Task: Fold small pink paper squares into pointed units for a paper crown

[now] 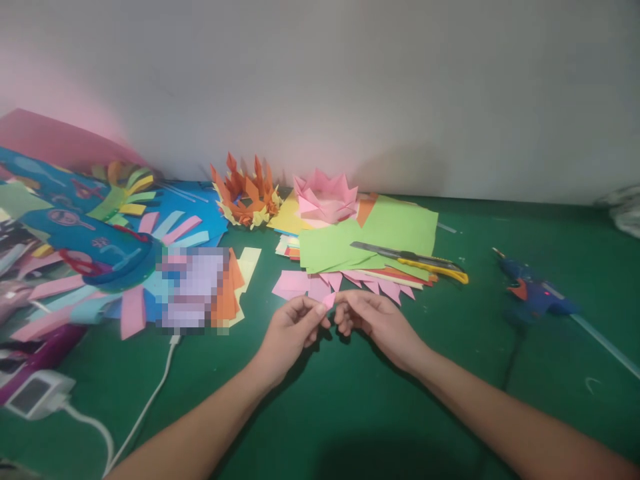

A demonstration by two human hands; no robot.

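Observation:
A small folded piece of pink paper (329, 301) is pinched between the thumb and forefinger of my left hand (300, 321). My right hand (374, 320) meets its right edge with fingers curled and tips close together, partly hiding the contact. Just beyond my hands lie several pink paper cutouts (295, 283), some with pointed ends. Behind them is a stack of light green paper sheets (405, 230), with a yellow-handled utility knife (425, 261) lying across it. A pink folded-paper crown (325, 197) stands at the stack's back edge.
An orange and yellow paper crown (246, 193) stands at the back. Left are blue paper cones with strip fringes (107, 250), orange paper (231, 290), a pixelated object and a white cable (163, 380) with a charger (40, 393). A blue glue gun (537, 293) rests right, before the wall (400, 100).

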